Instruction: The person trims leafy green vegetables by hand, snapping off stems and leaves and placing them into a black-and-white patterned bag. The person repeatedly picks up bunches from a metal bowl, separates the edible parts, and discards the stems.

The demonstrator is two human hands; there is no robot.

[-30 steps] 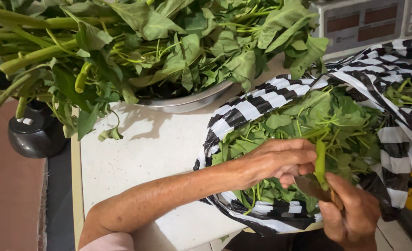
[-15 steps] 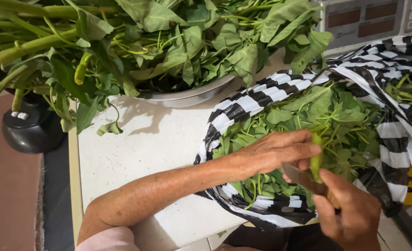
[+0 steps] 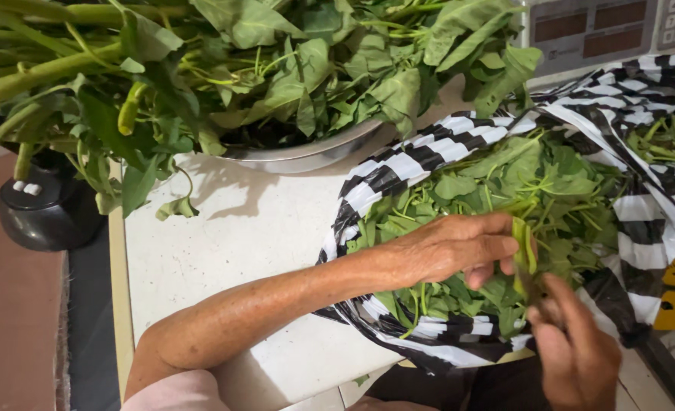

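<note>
While the right hand (image 3: 577, 354) rises from the bottom edge with its fingers curled shut around something small (too hidden to name), the left hand (image 3: 459, 247) reaches across from the left and pinches a green stalk (image 3: 521, 247) between thumb and fingers. That stalk stands nearly upright between the two hands, just above a striped black-and-white bag (image 3: 398, 171) filled with picked leaves (image 3: 550, 179). This bag lies open on the white counter (image 3: 231, 251). Farther back, a metal bowl (image 3: 307, 156) holds a heap of long leafy stems (image 3: 276, 61) that spill over its rim. At far left sits a dark round pot (image 3: 44, 213), off the counter.
</note>
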